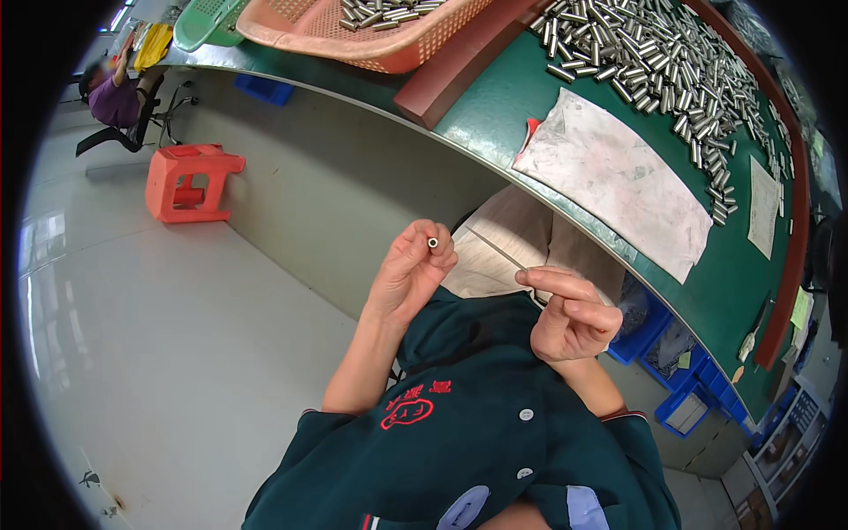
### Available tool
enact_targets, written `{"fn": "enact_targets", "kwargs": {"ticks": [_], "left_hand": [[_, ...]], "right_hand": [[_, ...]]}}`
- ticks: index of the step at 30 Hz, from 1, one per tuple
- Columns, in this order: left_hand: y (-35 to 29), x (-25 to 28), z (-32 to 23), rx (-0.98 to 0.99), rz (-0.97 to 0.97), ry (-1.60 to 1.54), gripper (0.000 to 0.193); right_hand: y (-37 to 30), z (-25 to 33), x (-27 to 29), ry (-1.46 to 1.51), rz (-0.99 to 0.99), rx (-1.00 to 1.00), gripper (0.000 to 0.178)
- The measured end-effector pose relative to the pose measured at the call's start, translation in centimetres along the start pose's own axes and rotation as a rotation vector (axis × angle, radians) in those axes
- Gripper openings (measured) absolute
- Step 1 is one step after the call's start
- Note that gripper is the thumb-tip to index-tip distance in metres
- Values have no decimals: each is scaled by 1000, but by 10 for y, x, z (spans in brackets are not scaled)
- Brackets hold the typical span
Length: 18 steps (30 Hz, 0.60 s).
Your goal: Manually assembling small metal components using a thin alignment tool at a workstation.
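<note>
My left hand (411, 269) is closed around a small metal sleeve (433, 243), whose round open end shows between thumb and fingers. In my right hand (574, 314) a thin metal rod (496, 248) is pinched; its free end points up and left toward the sleeve, apart from it. Both hands are in front of my body, short of the table edge. On the green table a heap of shiny metal sleeves (654, 62) is spread out. A stained white cloth (618, 177) lies between the heap and the table's near edge.
A dark red wooden bar (433, 95) borders the heap on the left. Beyond it are a pink basket (353, 46) with more sleeves and a green basket (196, 26). A red stool (190, 185) and a seated person (115, 97) are at far left. Blue bins (680, 362) sit below the table.
</note>
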State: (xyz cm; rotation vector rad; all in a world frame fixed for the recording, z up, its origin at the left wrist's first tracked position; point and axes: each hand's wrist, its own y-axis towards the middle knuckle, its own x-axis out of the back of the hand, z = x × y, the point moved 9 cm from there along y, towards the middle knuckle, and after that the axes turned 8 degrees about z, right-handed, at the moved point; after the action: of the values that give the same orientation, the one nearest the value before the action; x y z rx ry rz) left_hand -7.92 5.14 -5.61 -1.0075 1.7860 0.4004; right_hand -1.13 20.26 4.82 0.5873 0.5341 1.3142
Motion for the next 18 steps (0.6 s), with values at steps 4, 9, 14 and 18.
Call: {"fn": "enact_targets", "kwargs": {"ticks": [4,9,14,18], "left_hand": [[1,-9,-3,-6,80,97,20],[1,-11,-3,-2,89,148,20],[1,-11,-3,8,35,127,15],[1,-15,-5,9,33,209,11]], "right_hand": [[1,2,1,-8,4,1,20],[1,3,4,-3,-10,7,19],[0,3,8,10,-38,0,17],[0,3,13,34,-83,-2,16]]}}
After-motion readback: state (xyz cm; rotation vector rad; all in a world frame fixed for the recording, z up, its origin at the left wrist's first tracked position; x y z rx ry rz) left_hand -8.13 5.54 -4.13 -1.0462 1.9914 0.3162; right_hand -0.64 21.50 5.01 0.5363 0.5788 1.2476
